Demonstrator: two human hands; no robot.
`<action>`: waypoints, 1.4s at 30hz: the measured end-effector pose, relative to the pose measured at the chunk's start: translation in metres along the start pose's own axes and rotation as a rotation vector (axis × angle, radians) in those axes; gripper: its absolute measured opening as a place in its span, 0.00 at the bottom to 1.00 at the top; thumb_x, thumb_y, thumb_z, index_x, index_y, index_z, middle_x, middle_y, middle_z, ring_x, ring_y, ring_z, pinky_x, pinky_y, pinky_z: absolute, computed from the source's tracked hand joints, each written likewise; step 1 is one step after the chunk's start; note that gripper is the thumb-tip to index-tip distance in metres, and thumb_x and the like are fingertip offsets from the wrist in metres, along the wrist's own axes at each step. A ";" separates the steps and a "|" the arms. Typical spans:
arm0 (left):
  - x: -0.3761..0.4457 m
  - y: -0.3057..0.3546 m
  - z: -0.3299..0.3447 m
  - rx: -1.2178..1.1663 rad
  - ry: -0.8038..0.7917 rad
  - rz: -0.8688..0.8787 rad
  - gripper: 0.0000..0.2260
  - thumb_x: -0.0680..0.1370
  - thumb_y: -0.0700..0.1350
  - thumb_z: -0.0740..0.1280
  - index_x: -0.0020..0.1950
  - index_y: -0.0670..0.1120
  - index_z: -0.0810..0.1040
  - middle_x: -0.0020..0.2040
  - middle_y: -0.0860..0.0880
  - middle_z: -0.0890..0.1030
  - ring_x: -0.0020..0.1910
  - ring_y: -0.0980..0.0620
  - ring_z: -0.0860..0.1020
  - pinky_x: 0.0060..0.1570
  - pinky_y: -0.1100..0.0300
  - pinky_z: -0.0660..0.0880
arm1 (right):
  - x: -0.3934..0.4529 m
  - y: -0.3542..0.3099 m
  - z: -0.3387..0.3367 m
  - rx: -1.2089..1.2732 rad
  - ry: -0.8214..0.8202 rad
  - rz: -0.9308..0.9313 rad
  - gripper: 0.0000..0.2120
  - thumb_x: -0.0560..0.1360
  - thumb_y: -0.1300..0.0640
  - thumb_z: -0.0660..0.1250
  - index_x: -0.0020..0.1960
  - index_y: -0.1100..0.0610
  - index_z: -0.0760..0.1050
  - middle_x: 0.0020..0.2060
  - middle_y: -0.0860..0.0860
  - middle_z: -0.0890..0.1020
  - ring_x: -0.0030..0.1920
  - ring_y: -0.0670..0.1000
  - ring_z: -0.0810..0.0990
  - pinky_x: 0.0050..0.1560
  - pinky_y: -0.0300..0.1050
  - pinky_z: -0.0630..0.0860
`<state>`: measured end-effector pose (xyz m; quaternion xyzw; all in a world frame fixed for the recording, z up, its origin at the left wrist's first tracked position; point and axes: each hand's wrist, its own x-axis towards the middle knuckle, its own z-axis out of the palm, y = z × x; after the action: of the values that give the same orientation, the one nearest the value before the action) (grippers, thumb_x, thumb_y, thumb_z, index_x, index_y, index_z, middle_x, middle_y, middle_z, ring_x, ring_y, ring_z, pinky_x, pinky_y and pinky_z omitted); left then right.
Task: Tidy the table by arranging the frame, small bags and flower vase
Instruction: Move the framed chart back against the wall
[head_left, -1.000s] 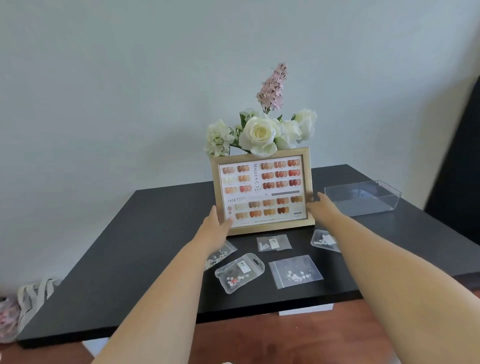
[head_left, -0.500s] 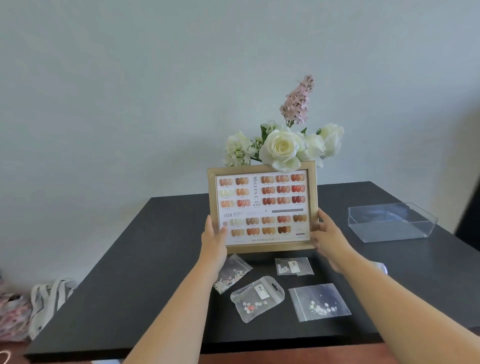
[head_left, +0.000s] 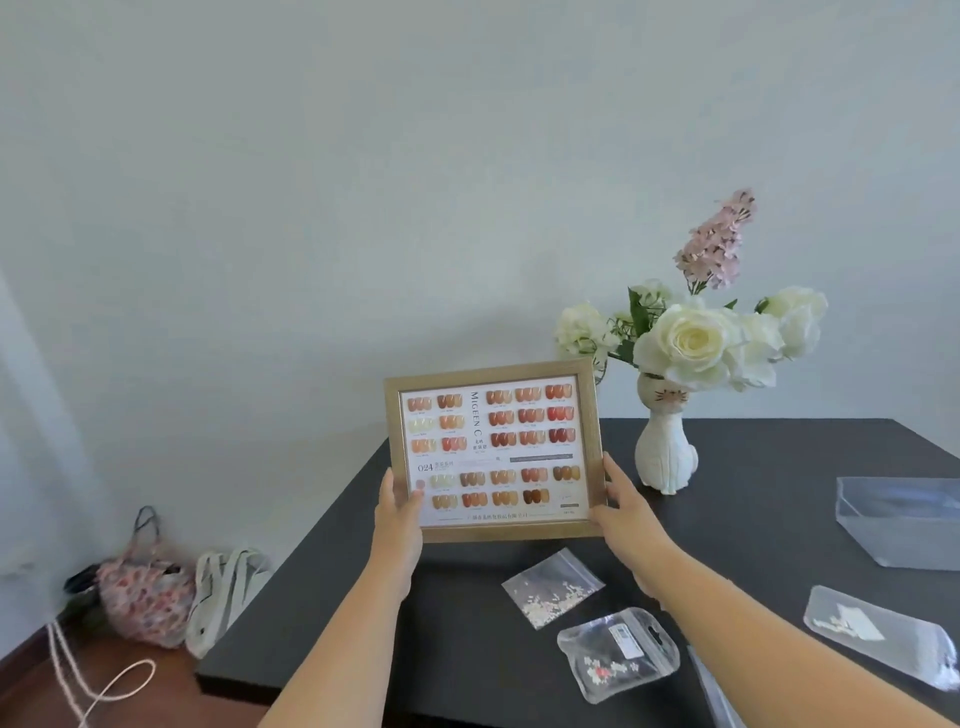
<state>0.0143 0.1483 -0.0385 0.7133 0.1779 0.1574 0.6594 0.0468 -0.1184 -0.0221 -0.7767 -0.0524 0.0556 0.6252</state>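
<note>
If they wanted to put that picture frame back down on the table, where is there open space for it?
The left part of the black table is bare, from its left edge to the frame. The back strip right of the cat-shaped vase looks free too. The front right is crowded: small bags and a clear tray lie there.

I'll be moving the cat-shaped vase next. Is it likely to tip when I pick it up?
Probably top-heavy: the flowers spread wider than the white vase. It looks ceramic, so likely fragile and perhaps slippery. Its narrow neck should offer a grip.
</note>
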 end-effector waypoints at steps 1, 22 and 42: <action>0.008 0.000 -0.007 -0.011 0.019 -0.016 0.27 0.79 0.60 0.63 0.76 0.61 0.58 0.72 0.53 0.71 0.69 0.47 0.71 0.67 0.36 0.67 | 0.006 -0.004 0.008 -0.020 -0.020 -0.008 0.33 0.78 0.57 0.65 0.76 0.42 0.52 0.67 0.46 0.73 0.65 0.51 0.72 0.66 0.59 0.66; 0.241 0.035 0.004 -0.001 0.052 -0.014 0.16 0.81 0.50 0.63 0.69 0.55 0.67 0.63 0.51 0.76 0.60 0.46 0.74 0.51 0.42 0.72 | 0.250 -0.021 0.060 -0.194 0.075 -0.049 0.31 0.77 0.56 0.62 0.74 0.42 0.52 0.49 0.42 0.75 0.45 0.45 0.76 0.36 0.36 0.73; 0.338 -0.003 0.055 -0.013 -0.097 -0.083 0.19 0.80 0.47 0.66 0.68 0.58 0.64 0.63 0.51 0.78 0.59 0.50 0.78 0.61 0.46 0.75 | 0.329 0.027 0.047 -0.230 0.171 -0.018 0.31 0.77 0.63 0.61 0.72 0.40 0.54 0.61 0.48 0.78 0.55 0.49 0.79 0.41 0.34 0.75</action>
<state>0.3395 0.2559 -0.0496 0.7077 0.1743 0.0962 0.6779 0.3648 -0.0290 -0.0654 -0.8446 -0.0118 -0.0225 0.5349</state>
